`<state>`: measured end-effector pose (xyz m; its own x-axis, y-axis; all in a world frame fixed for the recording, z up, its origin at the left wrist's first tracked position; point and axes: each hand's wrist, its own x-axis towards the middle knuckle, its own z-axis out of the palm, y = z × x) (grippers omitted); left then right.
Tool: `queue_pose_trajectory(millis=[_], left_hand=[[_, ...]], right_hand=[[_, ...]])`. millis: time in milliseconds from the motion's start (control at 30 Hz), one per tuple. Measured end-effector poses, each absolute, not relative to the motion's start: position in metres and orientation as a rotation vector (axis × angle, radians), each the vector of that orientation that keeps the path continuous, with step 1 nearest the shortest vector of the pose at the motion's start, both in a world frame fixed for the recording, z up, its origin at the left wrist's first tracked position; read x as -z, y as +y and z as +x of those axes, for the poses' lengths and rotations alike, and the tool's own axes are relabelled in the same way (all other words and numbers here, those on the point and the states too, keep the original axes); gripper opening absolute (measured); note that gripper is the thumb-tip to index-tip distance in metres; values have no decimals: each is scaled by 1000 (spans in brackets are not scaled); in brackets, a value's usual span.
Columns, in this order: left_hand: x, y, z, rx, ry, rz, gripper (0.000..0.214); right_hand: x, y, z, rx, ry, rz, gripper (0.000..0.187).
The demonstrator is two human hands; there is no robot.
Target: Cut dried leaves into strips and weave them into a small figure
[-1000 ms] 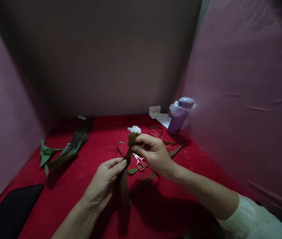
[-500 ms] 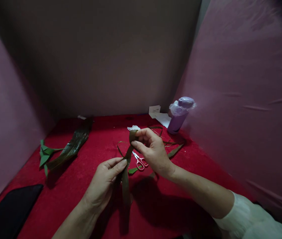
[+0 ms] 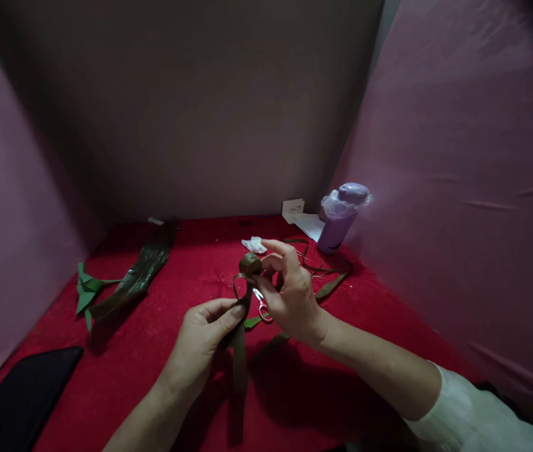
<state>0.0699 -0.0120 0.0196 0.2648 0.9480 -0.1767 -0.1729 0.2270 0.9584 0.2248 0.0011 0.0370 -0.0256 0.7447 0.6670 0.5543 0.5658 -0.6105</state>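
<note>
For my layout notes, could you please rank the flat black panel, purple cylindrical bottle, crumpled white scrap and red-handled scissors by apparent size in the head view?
1. Flat black panel
2. Purple cylindrical bottle
Unranked: crumpled white scrap and red-handled scissors; the right hand partly hides the scissors.

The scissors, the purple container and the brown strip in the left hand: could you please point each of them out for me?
Scissors [image 3: 261, 306]: head view, on the red handle.
Purple container [image 3: 336, 233]: head view, on its side.
Brown strip [image 3: 240, 353]: head view, on its hanging lower length.
</note>
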Motion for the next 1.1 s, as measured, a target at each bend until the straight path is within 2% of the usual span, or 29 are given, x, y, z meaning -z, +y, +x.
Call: queue_pose_trajectory(millis=[67, 267, 700, 900, 1000, 1100], left_hand=[[-20, -12, 69, -973, 969, 1029, 19], [-19, -9, 66, -975, 954, 988, 19], [-22, -9, 66, -988, 1033, 971, 16], [-20, -7, 65, -970, 1050, 983, 16], [-19, -8, 65, -974, 1054, 1002, 16], [-19, -8, 65, -978, 1042, 996, 14]], right_hand=[[-37, 0, 226, -190, -1746, -1088, 57], [-39, -4, 228, -229, -1829, -944, 43], [-60, -6, 241, -797, -1843, -951, 33], [-53, 2, 242, -796, -1698, -815, 19], [-52, 2, 240, -744, -1641, -938, 7], [-58, 2, 240, -802, -1594, -1030, 8]])
